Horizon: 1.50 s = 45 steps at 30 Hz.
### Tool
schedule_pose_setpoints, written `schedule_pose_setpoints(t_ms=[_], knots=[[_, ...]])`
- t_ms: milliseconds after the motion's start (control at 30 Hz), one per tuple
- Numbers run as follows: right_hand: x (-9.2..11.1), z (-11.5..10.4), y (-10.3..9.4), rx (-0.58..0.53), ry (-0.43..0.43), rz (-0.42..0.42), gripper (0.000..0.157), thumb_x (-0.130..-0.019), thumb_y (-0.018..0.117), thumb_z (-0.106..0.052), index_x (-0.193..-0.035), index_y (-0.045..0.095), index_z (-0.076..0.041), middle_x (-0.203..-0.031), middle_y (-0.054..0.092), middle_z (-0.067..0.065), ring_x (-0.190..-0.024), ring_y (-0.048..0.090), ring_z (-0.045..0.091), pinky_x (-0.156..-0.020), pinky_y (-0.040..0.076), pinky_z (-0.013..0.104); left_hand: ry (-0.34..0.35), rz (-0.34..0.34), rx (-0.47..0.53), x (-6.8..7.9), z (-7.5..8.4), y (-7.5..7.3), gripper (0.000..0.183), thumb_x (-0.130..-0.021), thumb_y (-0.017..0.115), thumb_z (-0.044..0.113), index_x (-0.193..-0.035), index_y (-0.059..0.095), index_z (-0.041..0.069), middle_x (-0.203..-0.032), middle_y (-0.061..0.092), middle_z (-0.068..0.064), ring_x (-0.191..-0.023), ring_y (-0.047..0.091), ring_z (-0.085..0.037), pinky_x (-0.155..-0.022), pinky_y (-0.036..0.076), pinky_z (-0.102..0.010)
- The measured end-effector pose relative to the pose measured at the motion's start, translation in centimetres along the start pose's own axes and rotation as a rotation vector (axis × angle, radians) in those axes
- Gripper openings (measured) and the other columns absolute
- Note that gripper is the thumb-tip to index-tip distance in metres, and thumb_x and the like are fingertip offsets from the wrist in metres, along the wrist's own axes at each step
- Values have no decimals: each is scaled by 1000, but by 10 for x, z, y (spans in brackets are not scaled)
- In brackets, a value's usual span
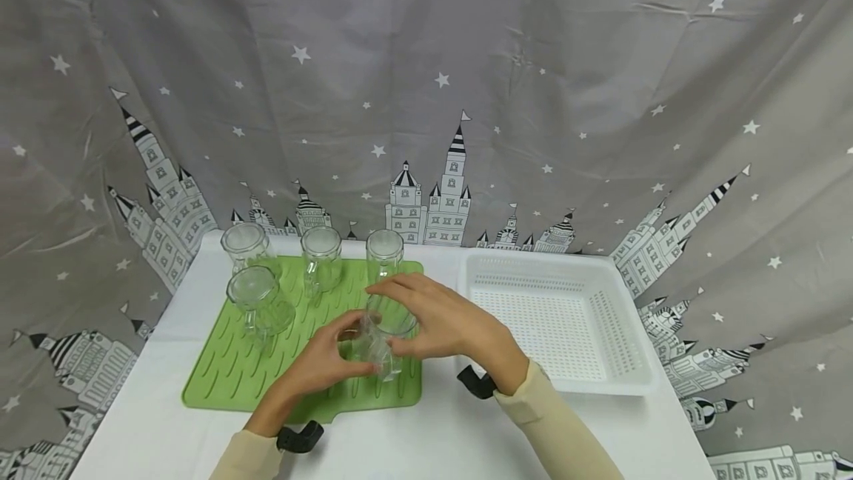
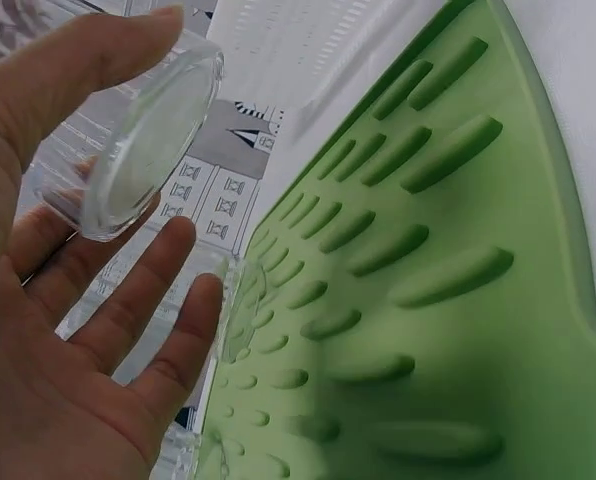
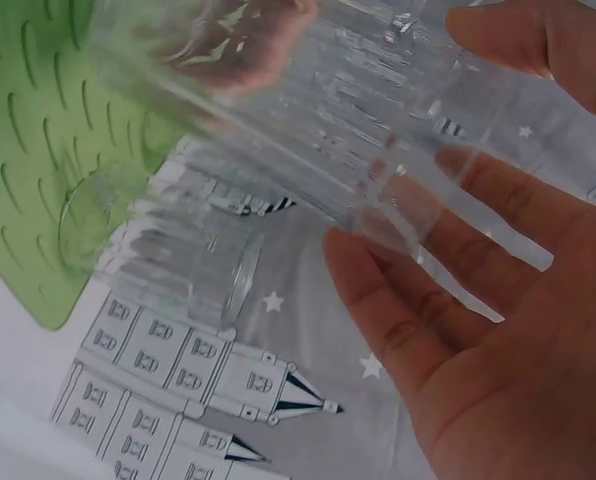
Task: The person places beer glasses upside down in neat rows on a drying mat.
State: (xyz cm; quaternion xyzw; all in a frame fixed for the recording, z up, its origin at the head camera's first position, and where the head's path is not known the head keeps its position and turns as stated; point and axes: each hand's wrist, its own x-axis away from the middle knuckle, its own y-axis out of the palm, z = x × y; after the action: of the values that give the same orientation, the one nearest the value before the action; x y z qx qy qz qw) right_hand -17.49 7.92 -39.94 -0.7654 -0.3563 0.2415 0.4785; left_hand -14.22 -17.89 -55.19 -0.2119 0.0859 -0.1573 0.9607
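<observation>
Close over the front right part of a green drying mat point(image 1: 220, 380), a clear glass mug point(image 1: 383, 360) stands between both hands, rim upward. My left hand point(image 1: 324, 356) holds its lower part, thumb on the near side; in the left wrist view the thick base point(image 2: 153, 150) lies between thumb and fingers. Around the rim, my right hand point(image 1: 443, 319) grips from above, with thumb and fingertips on opposite sides. The right wrist view shows the ribbed glass wall point(image 3: 308, 120) and the fingers point(image 3: 363, 280) curved at the rim.
Several more clear glass mugs stand toward the back and left of the mat, among them a back-right mug point(image 1: 384, 252), a middle mug point(image 1: 321, 254) and a left mug point(image 1: 256, 298). A white perforated plastic basket point(image 1: 566, 385) sits at right. Behind the white table hangs a grey curtain point(image 1: 426, 58).
</observation>
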Motion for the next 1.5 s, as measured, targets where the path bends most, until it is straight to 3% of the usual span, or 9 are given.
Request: schedule_pose_setpoints(t_ms=[200, 333, 467, 633, 767, 1033, 1333, 1500], knots=[[7, 13, 2, -25, 65, 14, 82, -89, 79, -34, -163, 44, -26, -162, 53, -5, -153, 49, 19, -127, 47, 44, -53, 66, -24, 9, 2, -13, 86, -79, 98, 32, -153, 56, 26, -148, 66, -4, -131, 63, -31, -109, 57, -47], [12, 23, 7, -37, 114, 29, 82, -89, 81, -32, -162, 46, -24, -160, 55, -2, -151, 52, 22, -125, 49, 46, -31, 100, -43, 14, 5, -25, 83, -79, 98, 29, -151, 57, 28, -148, 65, -3, -129, 63, -30, -106, 58, -43], [16, 29, 9, -10, 148, 46, 80, -90, 82, -31, -161, 46, -21, -159, 56, 0, -148, 53, 23, -124, 50, 45, 15, 154, -72, 15, 12, -37, 82, -77, 99, 23, -148, 59, 29, -147, 63, 0, -130, 62, -20, -110, 57, -45], [20, 33, 6, 13, 160, 61, 84, -90, 85, -33, -163, 44, -22, -158, 55, 0, -145, 54, 23, -123, 50, 44, 72, 240, -111, 10, 23, -44, 85, -74, 100, 17, -148, 61, 25, -141, 64, -1, -127, 58, -2, -111, 51, -22], [22, 35, 5, 12, 167, 57, 85, -91, 84, -35, -164, 43, -23, -158, 55, 0, -145, 55, 23, -123, 50, 44, 94, 299, -73, 6, 23, -46, 86, -72, 100, 11, -149, 61, 21, -138, 63, -1, -122, 57, 3, -107, 45, -12], [26, 39, 5, 4, 188, 49, 82, -92, 84, -38, -163, 45, -22, -160, 54, 1, -147, 54, 24, -124, 49, 45, 129, 350, -12, 2, 19, -47, 83, -72, 97, 2, -146, 63, 16, -137, 64, -6, -122, 57, 0, -107, 45, -10], [32, 43, 7, -10, 213, 42, 81, -93, 83, -39, -163, 46, -22, -161, 54, 1, -149, 53, 24, -125, 48, 45, 35, 374, -97, -11, 15, -46, 84, -78, 98, 15, -152, 59, 21, -147, 60, -4, -125, 52, 8, -110, 40, -9], [36, 46, 9, -14, 224, 41, 81, -93, 82, -39, -163, 46, -22, -161, 54, 0, -150, 52, 23, -125, 48, 46, 25, 382, -100, -20, 8, -44, 81, -81, 96, 15, -153, 58, 18, -147, 60, -7, -124, 52, 5, -111, 40, -10]])
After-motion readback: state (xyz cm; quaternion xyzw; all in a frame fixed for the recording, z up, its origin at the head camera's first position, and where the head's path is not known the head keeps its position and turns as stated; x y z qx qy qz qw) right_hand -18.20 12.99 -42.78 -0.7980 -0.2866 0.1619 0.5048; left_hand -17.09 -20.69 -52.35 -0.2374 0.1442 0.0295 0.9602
